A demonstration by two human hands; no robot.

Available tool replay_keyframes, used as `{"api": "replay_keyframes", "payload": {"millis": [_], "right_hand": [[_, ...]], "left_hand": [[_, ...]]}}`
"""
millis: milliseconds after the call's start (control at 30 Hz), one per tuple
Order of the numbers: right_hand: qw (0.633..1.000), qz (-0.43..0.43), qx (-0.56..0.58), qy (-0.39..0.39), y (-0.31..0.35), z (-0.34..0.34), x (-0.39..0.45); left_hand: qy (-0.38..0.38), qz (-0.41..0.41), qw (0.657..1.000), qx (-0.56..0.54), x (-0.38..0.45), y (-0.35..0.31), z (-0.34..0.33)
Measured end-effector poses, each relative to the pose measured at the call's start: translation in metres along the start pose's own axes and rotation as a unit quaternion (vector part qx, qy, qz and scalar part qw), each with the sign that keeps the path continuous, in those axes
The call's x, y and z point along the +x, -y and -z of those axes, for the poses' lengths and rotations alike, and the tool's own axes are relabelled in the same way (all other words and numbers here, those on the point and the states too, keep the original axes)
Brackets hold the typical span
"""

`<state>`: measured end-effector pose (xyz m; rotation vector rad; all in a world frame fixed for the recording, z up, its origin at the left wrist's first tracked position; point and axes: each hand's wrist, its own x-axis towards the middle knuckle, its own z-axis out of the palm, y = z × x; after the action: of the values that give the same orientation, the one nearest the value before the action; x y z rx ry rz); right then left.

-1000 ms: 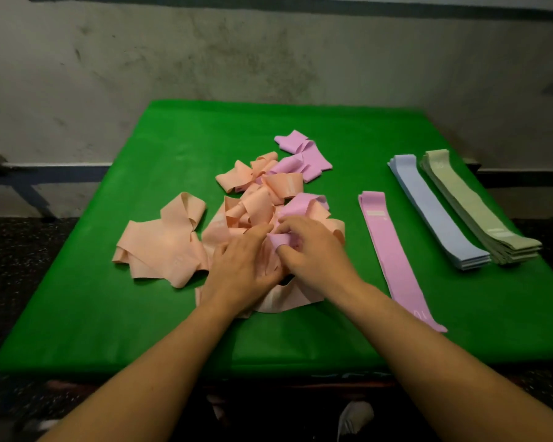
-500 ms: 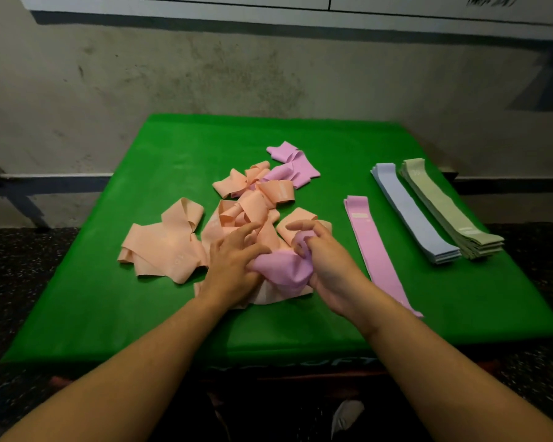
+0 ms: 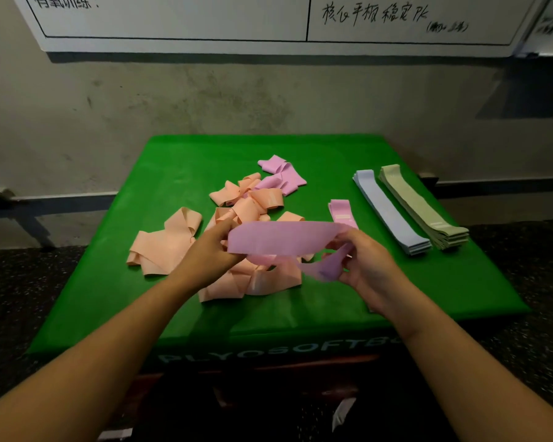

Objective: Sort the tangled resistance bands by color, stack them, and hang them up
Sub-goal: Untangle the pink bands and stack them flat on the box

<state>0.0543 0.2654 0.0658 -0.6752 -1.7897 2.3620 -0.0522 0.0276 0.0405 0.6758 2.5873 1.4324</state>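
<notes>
A pink band [image 3: 281, 237] is held stretched out flat above the near middle of the green table [image 3: 173, 301], its lower loop sagging and twisted beneath it; the left hand [image 3: 209, 250] pinches its left end between thumb and fingers, and the right hand [image 3: 366, 266] grips the right end, fingers curled round the twisted part with the thumb on top; directly under and behind the band lies a tangled pile of peach bands [image 3: 256, 275], partly hidden by the band and the left hand, with a looser peach clump [image 3: 165, 244] just to the left of that hand; farther back, more peach loops [image 3: 246, 194] are knotted together with a few crumpled pink bands [image 3: 281, 175]; to the right, a flat pink stack [image 3: 340, 212] lies just behind the right hand, its near end covered by the held band and the hand; beyond it, side by side and well apart from the tangle, sit a stack of pale blue bands [image 3: 387, 212] and a stack of pale green bands [image 3: 422, 208]; on the wall behind hangs a whiteboard [image 3: 205, 23] with handwriting; the table's front edge carries printed lettering, partly blocked by the right forearm.
</notes>
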Motion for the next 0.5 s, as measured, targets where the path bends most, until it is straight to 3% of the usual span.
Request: {"api": "replay_keyframes", "payload": {"millis": [300, 500], "right_hand": [[1.000, 0.006, 0.016, -0.018, -0.003, 0.025, -0.029], [1.000, 0.013, -0.017, -0.007, 0.003, 0.033, -0.048]], "left_hand": [[0.176, 0.021, 0.980, -0.087, -0.042, -0.050, 0.008], [0.159, 0.052, 0.972, -0.162, -0.064, -0.061, 0.000]]}}
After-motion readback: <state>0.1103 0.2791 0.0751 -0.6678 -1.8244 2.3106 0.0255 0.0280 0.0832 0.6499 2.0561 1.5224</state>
